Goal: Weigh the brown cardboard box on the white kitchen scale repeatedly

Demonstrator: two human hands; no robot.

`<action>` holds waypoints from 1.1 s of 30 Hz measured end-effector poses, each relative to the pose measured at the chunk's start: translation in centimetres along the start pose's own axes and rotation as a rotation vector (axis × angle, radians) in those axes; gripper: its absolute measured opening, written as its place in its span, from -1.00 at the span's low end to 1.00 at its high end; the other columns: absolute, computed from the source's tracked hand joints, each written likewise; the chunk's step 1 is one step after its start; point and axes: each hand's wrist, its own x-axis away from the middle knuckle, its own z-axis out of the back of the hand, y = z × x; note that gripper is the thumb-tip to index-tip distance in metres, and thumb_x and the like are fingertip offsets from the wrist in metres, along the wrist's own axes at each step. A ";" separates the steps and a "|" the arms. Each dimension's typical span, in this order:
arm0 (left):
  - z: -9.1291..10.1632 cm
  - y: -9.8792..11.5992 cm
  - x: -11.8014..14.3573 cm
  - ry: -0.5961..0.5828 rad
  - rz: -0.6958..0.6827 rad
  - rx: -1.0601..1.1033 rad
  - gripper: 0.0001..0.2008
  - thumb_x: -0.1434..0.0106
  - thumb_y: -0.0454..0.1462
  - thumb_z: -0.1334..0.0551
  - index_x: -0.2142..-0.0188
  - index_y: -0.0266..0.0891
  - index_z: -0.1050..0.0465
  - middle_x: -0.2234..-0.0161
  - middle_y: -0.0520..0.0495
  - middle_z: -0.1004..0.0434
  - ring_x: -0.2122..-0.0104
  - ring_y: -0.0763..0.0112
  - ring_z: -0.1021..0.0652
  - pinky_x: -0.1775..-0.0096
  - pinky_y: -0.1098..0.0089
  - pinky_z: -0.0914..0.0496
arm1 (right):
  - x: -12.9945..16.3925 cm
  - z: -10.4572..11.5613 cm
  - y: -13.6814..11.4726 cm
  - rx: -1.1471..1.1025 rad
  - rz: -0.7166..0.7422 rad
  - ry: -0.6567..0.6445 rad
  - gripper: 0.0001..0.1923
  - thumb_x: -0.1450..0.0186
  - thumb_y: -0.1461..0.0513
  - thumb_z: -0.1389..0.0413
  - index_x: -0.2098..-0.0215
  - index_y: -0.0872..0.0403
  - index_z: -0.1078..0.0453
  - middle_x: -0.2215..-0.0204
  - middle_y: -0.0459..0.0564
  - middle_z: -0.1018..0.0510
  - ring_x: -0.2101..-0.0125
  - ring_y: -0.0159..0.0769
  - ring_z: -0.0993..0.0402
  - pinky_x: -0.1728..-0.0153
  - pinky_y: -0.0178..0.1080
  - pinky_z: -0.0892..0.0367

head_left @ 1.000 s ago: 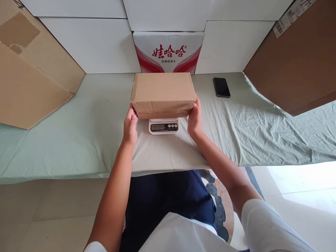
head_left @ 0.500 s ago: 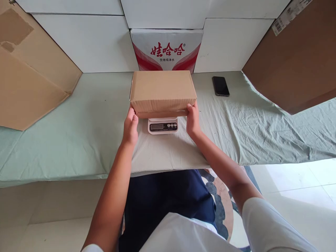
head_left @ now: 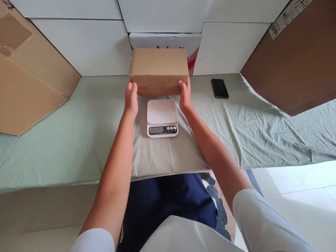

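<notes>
Two hands meet one cardboard box [head_left: 158, 68], and we take them from the left. At the far left a large flattened carton [head_left: 28, 77] leans over the green sheet [head_left: 78, 133] covering the table. Our left hand [head_left: 131, 99] presses its curled fingers [head_left: 131, 88] against the box's near-left corner, while our right hand [head_left: 185, 96] does the same at the near-right corner; both are partly closed against the cardboard, thumbs up the sides, so the box is clamped between them. It lies straight ahead of our fingers, its long axis running left to right, beyond the kitchen scale [head_left: 162, 118] and in front of a white water carton [head_left: 193, 47]. We cannot tell whether it rests on the sheet or hangs just above it. Neither hand is nearer; they are level. Further right lies a black phone [head_left: 219, 88], then a brown carton [head_left: 294, 66] tilted at the edge.
</notes>
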 end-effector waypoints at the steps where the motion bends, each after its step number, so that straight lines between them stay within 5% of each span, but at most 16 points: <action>1: -0.2 -0.9 -0.4 0.031 0.044 0.018 -0.21 -0.09 0.43 -0.25 -0.03 -0.06 -0.49 -0.35 -0.17 -0.43 -0.48 0.05 -0.27 -0.50 -0.01 -0.05 | -0.5 -0.2 0.9 -0.006 -0.008 0.003 -0.46 -0.33 -0.21 -0.02 -0.14 -0.15 -0.35 -0.14 -0.06 -0.54 -0.33 -0.10 -0.34 -0.45 0.09 -0.26; 4: -0.5 -3.2 -1.0 0.102 0.133 0.052 -0.06 0.10 0.50 -0.28 -0.06 -0.05 -0.47 -0.41 -0.18 -0.34 -0.51 0.03 -0.19 -0.50 0.00 0.00 | -1.2 -0.3 3.3 -0.032 -0.047 0.023 -0.39 -0.26 -0.24 -0.03 -0.11 -0.11 -0.36 -0.12 -0.01 -0.55 -0.29 -0.11 -0.37 -0.45 0.08 -0.25; 8: -0.5 -4.8 -1.0 0.088 0.111 0.037 -0.09 -0.01 0.49 -0.22 -0.11 -0.05 -0.46 -0.42 -0.21 -0.35 -0.51 0.07 -0.20 -0.50 0.02 -0.03 | -1.1 0.1 4.6 -0.056 -0.075 0.022 -0.42 -0.24 -0.25 -0.04 -0.04 -0.10 -0.38 -0.12 -0.01 -0.55 -0.25 -0.11 -0.40 -0.43 0.09 -0.24; 16: -0.6 -5.4 -0.9 0.001 0.062 0.005 -0.16 -0.19 0.44 -0.11 -0.18 -0.04 -0.46 -0.38 -0.21 -0.42 -0.49 0.07 -0.27 -0.47 0.02 -0.13 | -1.1 0.8 4.6 -0.053 -0.120 0.012 -0.46 -0.24 -0.21 -0.07 0.00 -0.08 -0.39 -0.15 -0.02 -0.56 -0.24 -0.11 -0.41 -0.42 0.09 -0.27; 25: -1.0 -5.3 -0.6 0.031 0.087 0.030 -0.15 -0.15 0.44 -0.17 -0.16 -0.07 -0.49 -0.37 -0.23 -0.43 -0.46 0.04 -0.31 -0.45 0.01 -0.17 | -1.3 1.0 5.6 -0.038 -0.138 0.051 -0.53 -0.23 -0.11 -0.09 -0.01 -0.09 -0.36 -0.13 -0.03 -0.54 -0.24 -0.10 -0.40 -0.43 0.14 -0.26; 29: 0.5 -5.7 -1.2 0.078 0.106 -0.003 -0.03 -0.13 0.45 -0.16 -0.28 -0.14 -0.41 -0.50 -0.26 -0.20 -0.53 0.05 -0.16 -0.50 0.04 -0.09 | -1.9 1.6 6.2 -0.066 -0.152 0.088 -0.46 -0.22 -0.07 -0.07 -0.12 -0.07 -0.29 -0.28 0.01 -0.44 -0.36 -0.15 -0.31 -0.48 0.07 -0.16; 33: 3.8 -5.6 -1.9 0.184 0.092 -0.026 -0.10 -0.29 0.38 -0.08 -0.43 -0.05 -0.22 -0.60 -0.05 0.16 -0.58 0.17 0.17 -0.55 0.08 0.13 | -3.1 3.3 6.9 -0.083 -0.209 0.199 -0.32 -0.20 -0.07 -0.06 -0.25 -0.09 -0.17 -0.45 0.02 -0.25 -0.53 -0.22 -0.06 -0.52 0.08 -0.06</action>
